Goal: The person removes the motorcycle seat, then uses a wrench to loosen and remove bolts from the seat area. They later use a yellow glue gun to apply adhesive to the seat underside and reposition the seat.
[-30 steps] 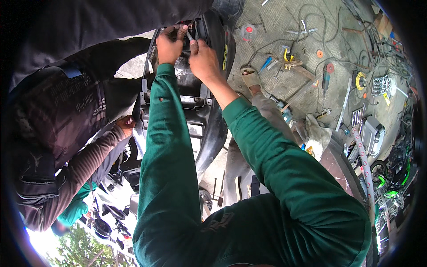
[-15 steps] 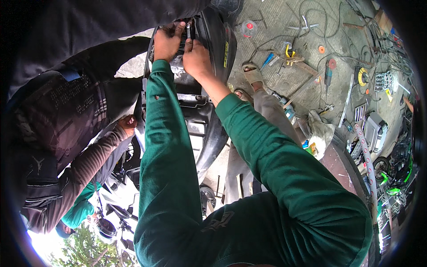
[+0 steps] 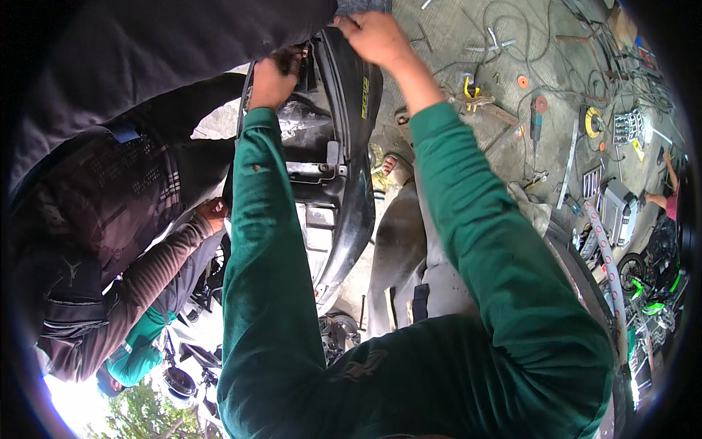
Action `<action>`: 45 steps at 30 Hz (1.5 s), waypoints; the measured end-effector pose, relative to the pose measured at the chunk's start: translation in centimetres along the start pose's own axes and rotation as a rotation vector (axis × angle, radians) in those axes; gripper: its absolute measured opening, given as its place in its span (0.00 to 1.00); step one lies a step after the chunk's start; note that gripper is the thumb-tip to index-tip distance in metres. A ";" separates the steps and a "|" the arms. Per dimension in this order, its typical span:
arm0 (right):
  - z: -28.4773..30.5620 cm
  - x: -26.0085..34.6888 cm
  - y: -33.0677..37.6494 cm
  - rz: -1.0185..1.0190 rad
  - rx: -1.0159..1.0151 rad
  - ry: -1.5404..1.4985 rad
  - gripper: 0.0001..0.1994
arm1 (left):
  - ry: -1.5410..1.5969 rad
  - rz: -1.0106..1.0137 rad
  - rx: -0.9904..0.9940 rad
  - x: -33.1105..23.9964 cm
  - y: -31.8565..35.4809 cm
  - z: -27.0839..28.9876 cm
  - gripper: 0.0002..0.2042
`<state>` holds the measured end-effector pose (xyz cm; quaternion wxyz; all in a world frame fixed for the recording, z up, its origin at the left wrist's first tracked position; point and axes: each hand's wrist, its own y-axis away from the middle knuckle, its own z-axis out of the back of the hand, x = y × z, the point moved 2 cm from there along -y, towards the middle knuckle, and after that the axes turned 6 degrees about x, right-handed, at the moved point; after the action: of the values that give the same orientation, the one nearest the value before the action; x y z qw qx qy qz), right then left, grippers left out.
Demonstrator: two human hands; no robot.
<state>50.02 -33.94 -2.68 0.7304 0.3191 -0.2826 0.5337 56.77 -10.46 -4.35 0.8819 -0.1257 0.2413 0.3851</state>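
A black motorcycle body shell [image 3: 357, 157] with yellow-green lettering on its side lies before me, its inside turned up. At its far end my left hand [image 3: 272, 82] reaches in, fingers closed beside a dark bracket [image 3: 308, 69]; what they grip is hidden. My right hand [image 3: 376, 38] is raised just past the shell's far right corner. Its fingers are bent together, and I cannot make out anything in them. Below my left hand, a crumpled clear plastic piece [image 3: 301, 121] rests inside the shell, beyond a black crossbar [image 3: 311, 170].
At left, a person in dark clothes [image 3: 95, 175] leans close, one hand [image 3: 213, 212] near the shell. On the concrete at right lie an angle grinder [image 3: 539, 117], a yellow-handled tool [image 3: 470, 89], a socket set [image 3: 627, 128] and cables. A green motorcycle [image 3: 651, 293] stands far right.
My right hand has left the shell's inside and moved up and right. The metal tool seen between my hands no longer shows. My left hand stays in the shell.
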 end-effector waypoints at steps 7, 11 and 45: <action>3.2 -6.3 8.2 -0.081 0.291 0.005 0.27 | -0.388 0.091 0.197 -2.5 -0.9 -1.0 0.13; 2.4 -11.9 18.6 -0.335 0.297 -0.162 0.28 | -0.608 -0.060 0.157 -2.8 -0.7 -1.1 0.14; 6.3 -21.8 28.3 -0.806 0.540 -0.815 0.21 | -0.480 0.286 0.302 -4.8 -0.2 0.0 0.19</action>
<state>16.53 -45.46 -10.43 0.6016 0.7510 -0.2512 0.1048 54.07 -13.55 -1.88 0.8592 0.1364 0.0959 0.4837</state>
